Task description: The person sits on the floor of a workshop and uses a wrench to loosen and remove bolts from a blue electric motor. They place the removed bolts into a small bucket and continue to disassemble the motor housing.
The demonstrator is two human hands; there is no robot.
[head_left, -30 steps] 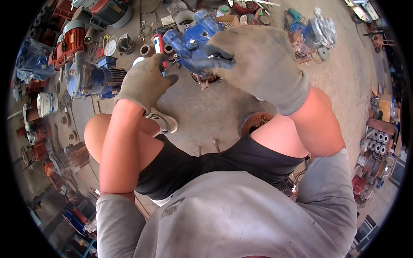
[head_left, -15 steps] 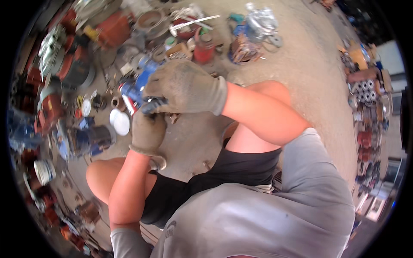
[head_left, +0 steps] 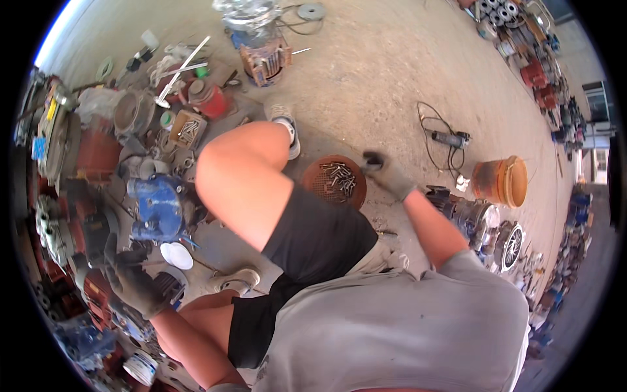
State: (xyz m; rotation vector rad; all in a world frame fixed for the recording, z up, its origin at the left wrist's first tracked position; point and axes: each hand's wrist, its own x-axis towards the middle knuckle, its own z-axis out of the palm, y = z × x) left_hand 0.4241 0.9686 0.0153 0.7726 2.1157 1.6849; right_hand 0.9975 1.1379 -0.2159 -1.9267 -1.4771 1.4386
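My left hand [head_left: 134,281], in a dark-palmed work glove, is raised with its fingers stretched apart and nothing in it. It is near motor housings and other machine parts at the left. My right hand [head_left: 390,176], also gloved, is beside the rim of a reddish-brown round basket [head_left: 312,171] holding several loose bolts [head_left: 341,178]. Its dark fingertips look slightly apart, a little blurred, and I see nothing held. A blue motor housing [head_left: 159,208] stands on the floor left of my raised knee.
Right of my right hand lie a corded power tool [head_left: 449,138] and a rusty orange bucket [head_left: 493,181]. A finned motor [head_left: 467,215] sits near my right forearm. At the upper left are a box of bolts [head_left: 188,129], a red can [head_left: 209,99] and calipers [head_left: 179,75].
My hands have separated from in front of the blue part: the left moved down and left, the right swung right to the basket. My view turned right, bringing the basket and bucket into sight.
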